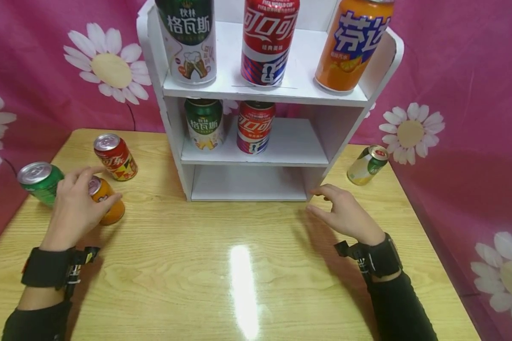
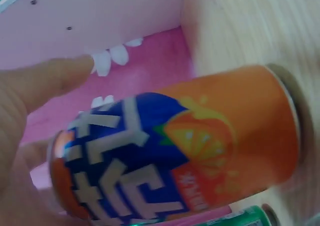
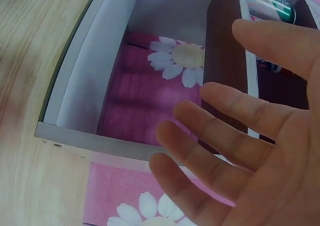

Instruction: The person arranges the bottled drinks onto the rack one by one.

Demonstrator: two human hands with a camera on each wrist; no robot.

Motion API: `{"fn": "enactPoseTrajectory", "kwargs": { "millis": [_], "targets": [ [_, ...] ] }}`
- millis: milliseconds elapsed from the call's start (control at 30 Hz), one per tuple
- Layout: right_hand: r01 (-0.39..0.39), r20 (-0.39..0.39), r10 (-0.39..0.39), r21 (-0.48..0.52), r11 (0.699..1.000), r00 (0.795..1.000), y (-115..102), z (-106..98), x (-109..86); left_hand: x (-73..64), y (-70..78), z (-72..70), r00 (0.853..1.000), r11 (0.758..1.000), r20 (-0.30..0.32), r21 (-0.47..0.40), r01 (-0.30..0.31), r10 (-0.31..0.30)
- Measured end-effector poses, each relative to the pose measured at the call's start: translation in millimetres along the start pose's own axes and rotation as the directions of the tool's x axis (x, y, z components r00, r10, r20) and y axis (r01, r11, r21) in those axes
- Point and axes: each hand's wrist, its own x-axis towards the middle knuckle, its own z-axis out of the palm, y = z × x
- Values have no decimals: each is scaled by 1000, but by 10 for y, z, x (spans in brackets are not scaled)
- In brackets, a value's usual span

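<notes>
An orange soda can (image 1: 112, 208) with blue-and-white lettering stands on the table at the left. My left hand (image 1: 74, 203) reaches over its top, and in the left wrist view the thumb (image 2: 55, 80) is spread apart from the can's side. Left of that hand is a green can (image 1: 40, 182), partly hidden by it; a red can (image 1: 117, 158) stands just behind. My right hand (image 1: 345, 215) hovers by the lower right corner of a white shelf (image 1: 247, 182), holding nothing. Its fingers (image 3: 220, 131) are spread loosely in the right wrist view.
On the top tier stand a green-and-white can (image 1: 192, 52), a red can (image 1: 269, 47) and an orange can (image 1: 350, 52). The middle tier bears a green can (image 1: 205, 125) and a red can (image 1: 256, 128). A gold-and-green can (image 1: 367, 166) stands right of the shelf. Pink cloth (image 1: 452, 61) surrounds the table.
</notes>
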Motion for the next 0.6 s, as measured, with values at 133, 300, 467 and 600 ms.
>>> {"fn": "enactPoseTrajectory", "kwargs": {
  "millis": [133, 300, 467, 600],
  "targets": [
    [3, 5, -3, 11, 1000, 1000, 9, 19, -2, 8, -43, 49, 998, 997, -4, -31, 66, -66],
    [12, 12, -13, 11, 1000, 1000, 23, 45, 17, 48, -90, 128, 989, 986, -47, -90, 139, -143],
    [30, 13, -30, 24, 999, 999, 38, 42, 41, 95, -160, 184, 985, 976, -49, -150, 158, -167],
    [39, 5, -39, 50, 998, 999, 51, 31, 44, 118, -180, 218, 970, 939, -18, -256, 230, -242]
  ]
}}
